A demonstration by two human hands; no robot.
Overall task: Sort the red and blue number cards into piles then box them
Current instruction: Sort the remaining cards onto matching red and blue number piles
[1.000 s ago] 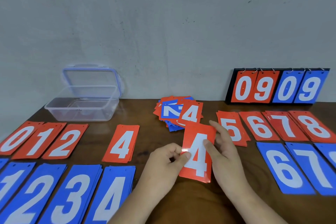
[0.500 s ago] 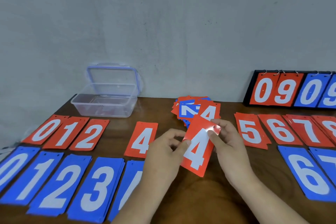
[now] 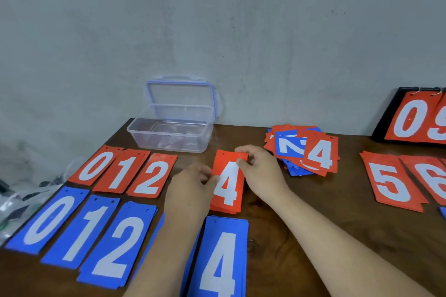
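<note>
White-on-red 4 card between left hand and right hand, more red cards left of them, white-on-blue cards nearer, dark brown table, mottled grey wall, clear blue-rimmed box beyond.

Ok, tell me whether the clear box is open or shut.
Open: the clear box is uncovered on top, and its blue-rimmed lid stands upright just behind it.
</note>
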